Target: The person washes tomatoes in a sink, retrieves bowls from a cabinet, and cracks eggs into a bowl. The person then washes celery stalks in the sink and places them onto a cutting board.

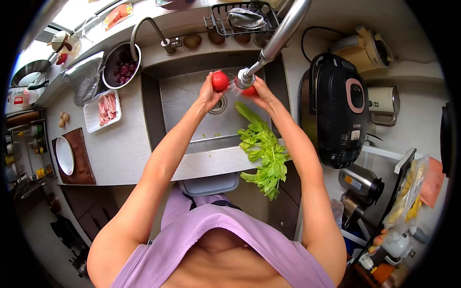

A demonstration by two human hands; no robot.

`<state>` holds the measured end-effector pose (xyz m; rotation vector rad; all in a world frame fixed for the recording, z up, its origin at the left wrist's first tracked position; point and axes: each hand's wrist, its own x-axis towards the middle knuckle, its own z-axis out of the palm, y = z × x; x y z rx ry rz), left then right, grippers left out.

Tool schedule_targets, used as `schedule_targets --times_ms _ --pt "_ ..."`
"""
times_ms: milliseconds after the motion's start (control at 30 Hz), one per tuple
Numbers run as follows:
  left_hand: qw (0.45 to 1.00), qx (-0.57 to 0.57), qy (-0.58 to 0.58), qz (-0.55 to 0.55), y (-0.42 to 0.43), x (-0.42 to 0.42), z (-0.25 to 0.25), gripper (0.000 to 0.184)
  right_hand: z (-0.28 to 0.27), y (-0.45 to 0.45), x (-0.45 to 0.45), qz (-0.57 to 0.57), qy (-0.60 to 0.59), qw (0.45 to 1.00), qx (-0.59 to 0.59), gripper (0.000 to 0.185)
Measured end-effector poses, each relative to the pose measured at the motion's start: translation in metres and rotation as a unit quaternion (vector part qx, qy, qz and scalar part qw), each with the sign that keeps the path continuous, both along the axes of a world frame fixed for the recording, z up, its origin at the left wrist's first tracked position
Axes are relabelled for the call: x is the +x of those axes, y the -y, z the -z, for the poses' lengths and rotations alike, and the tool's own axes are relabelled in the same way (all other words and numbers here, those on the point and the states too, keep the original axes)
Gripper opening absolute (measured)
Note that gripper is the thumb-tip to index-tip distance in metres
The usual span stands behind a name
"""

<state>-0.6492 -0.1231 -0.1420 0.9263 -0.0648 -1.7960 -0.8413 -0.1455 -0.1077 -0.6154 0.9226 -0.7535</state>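
My left hand (208, 93) is closed round a red tomato (220, 81), raised over the steel sink (182, 113). Under the faucet head (245, 78), my right hand (263, 94) holds a second tomato (250, 91), partly hidden by the faucet. Water sprays out around it. A bunch of celery (261, 144) lies from the sink basin across the front edge, its leaves hanging over the counter beside my right forearm. The drain (218, 105) shows below my left hand, and small green bits lie on the basin floor.
On the left counter are a bowl of dark red fruit (124, 72), a tray of sliced meat (106, 111), eggs (63, 118) and a white plate (65, 155) on a board. A black rice cooker (336, 110) stands right of the sink. Behind it is a dish rack (230, 30).
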Motion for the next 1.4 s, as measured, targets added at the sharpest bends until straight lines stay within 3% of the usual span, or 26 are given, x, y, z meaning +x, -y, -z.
schedule_targets --times_ms 33,100,233,300,400,500,633,700,833,933,1067,1167,1233,1300,1400 --pt "1.000 0.001 -0.004 -0.001 0.000 -0.009 0.001 0.037 -0.005 0.002 -0.008 0.010 -0.034 0.999 0.008 0.039" --pt "0.984 -0.066 0.109 0.126 -0.003 -0.027 0.002 0.034 -0.013 0.003 -0.025 0.053 -0.028 0.997 0.051 0.037" --pt "0.984 -0.071 0.090 0.137 -0.007 -0.055 -0.018 0.028 -0.003 0.002 -0.034 0.119 -0.036 0.987 0.103 0.040" --pt "0.993 -0.062 0.045 0.092 0.001 -0.054 0.002 0.030 0.000 -0.002 -0.025 0.092 -0.072 0.991 0.062 0.043" --pt "0.998 -0.016 0.052 -0.039 0.004 -0.021 0.017 0.034 -0.001 -0.001 -0.007 0.050 0.035 0.987 0.150 0.030" --pt "0.997 0.011 0.005 -0.077 0.003 0.022 0.025 0.034 0.011 0.002 0.018 -0.057 0.122 0.984 0.113 0.039" --pt "0.993 0.046 0.058 -0.095 0.000 0.042 0.022 0.036 0.032 0.001 0.033 -0.056 0.236 0.939 0.242 0.040" --pt "0.992 0.038 0.112 -0.041 -0.004 0.037 0.020 0.041 0.018 -0.001 0.022 -0.070 0.227 0.944 0.231 0.038" --pt "0.998 0.057 0.033 0.007 -0.007 0.000 0.015 0.038 -0.006 -0.004 0.004 0.003 0.186 0.967 0.172 0.034" --pt "0.994 0.044 -0.059 0.075 -0.003 -0.041 0.022 0.035 -0.008 -0.007 -0.020 0.093 -0.011 0.990 0.109 0.039" --pt "0.979 0.067 -0.177 0.070 0.000 -0.069 0.009 0.040 -0.011 -0.004 -0.050 0.126 -0.023 0.978 0.165 0.035" --pt "0.982 0.068 -0.177 0.018 0.000 -0.060 0.002 0.044 -0.026 -0.008 -0.024 0.098 -0.019 0.983 0.154 0.033" --pt "0.964 0.092 -0.245 -0.041 -0.001 -0.032 0.015 0.045 -0.020 -0.008 -0.004 0.067 -0.009 0.987 0.144 0.029" --pt "0.958 0.125 -0.246 -0.080 -0.003 -0.008 0.021 0.046 -0.002 -0.007 0.015 -0.011 -0.005 0.998 0.067 0.038" --pt "0.964 0.136 -0.215 -0.084 -0.008 0.014 0.022 0.044 0.004 -0.005 0.025 -0.015 0.037 0.994 0.106 0.034"
